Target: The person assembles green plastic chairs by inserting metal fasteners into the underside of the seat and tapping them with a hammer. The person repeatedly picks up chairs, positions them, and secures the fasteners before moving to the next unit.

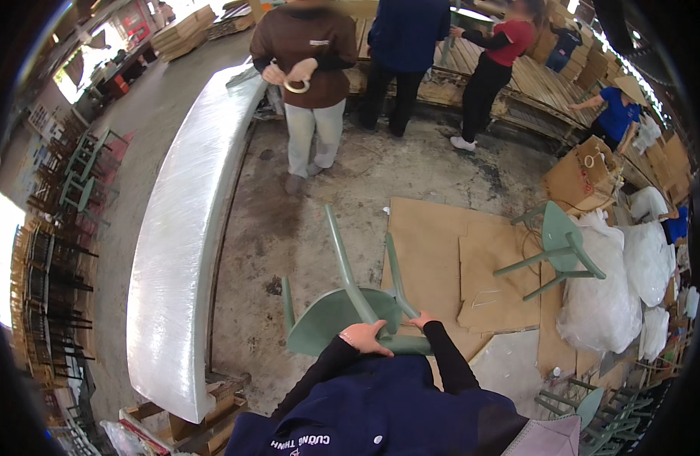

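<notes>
A green chair (312, 323) is tilted in front of my body, its round seat turned up and its legs pointing away from me. My left hand (367, 337) grips it where a leg meets the curved bar by my waist. My right hand (422, 320) is closed on the chair's right side, near the base of another leg. Part of the bar is hidden by my hands and shirt. Another green chair (560, 242) lies on its side to the right, over flattened cardboard (426, 228), apart from my hands.
A long bench (171, 251) wrapped in shiny film runs along my left. Ahead stands a person (316, 68) holding a tape roll, with other people near a slatted conveyor (544, 76). Right are a cardboard box (582, 175), plastic bags (601, 296) and stacked chairs (620, 418).
</notes>
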`<action>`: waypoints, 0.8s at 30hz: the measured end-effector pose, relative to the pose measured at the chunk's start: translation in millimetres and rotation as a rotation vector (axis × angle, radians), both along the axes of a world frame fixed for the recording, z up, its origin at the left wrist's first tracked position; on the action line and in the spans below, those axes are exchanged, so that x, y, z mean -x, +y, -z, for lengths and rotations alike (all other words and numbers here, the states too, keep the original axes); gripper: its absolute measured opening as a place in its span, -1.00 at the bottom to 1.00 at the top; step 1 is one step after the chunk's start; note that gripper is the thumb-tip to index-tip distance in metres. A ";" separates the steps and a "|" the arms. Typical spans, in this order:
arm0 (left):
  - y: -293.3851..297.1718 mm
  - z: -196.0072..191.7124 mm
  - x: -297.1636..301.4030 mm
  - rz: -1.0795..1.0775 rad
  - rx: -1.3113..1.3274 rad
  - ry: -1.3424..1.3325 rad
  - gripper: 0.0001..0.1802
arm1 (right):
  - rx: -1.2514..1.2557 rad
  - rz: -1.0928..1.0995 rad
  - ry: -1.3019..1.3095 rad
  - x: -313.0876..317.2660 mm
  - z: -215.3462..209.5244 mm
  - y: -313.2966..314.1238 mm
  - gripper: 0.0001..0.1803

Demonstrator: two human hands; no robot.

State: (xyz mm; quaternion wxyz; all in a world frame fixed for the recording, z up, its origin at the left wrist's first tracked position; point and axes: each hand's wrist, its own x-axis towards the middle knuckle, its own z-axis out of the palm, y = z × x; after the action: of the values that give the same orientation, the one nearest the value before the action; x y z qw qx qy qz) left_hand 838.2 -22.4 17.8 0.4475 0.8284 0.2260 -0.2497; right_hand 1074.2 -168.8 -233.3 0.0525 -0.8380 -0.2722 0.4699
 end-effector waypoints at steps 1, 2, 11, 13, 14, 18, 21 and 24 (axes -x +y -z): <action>-2.2 -0.7 -0.3 -0.002 -0.006 -0.017 0.09 | 0.028 0.025 0.010 -1.0 -6.7 -3.9 -0.37; -1.8 -0.1 -0.4 -0.002 -0.006 -0.021 0.09 | 0.024 0.001 -0.019 -2.1 0.6 -6.0 -0.36; -0.2 -2.4 -8.2 0.007 -0.015 -0.013 0.13 | -0.017 -0.009 -0.047 -15.1 17.0 -5.7 -0.30; -1.1 0.4 -6.6 -0.004 -0.042 -0.005 0.11 | 0.024 -0.067 -0.053 -13.9 16.1 -0.3 -0.31; -1.6 1.9 -5.9 -0.006 -0.049 -0.005 0.10 | 0.052 -0.091 -0.057 -12.4 12.2 1.3 -0.32; -0.8 -5.9 -13.4 0.022 -0.032 0.052 0.17 | 0.055 -0.078 -0.065 -14.3 2.8 -0.1 -0.33; 1.3 -10.8 -12.5 0.028 -0.024 0.040 0.15 | 0.075 -0.067 -0.047 -11.4 -2.2 1.0 -0.31; 3.8 -7.8 -8.7 0.004 -0.023 0.039 0.15 | 0.069 -0.074 -0.053 -4.6 -18.9 14.0 -0.30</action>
State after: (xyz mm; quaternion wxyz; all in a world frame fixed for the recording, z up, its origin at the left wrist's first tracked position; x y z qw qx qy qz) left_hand 847.0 -18.6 25.6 0.4331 0.8290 0.2358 -0.2639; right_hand 1078.8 -154.8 -214.4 -0.0011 -0.8409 -0.2878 0.4583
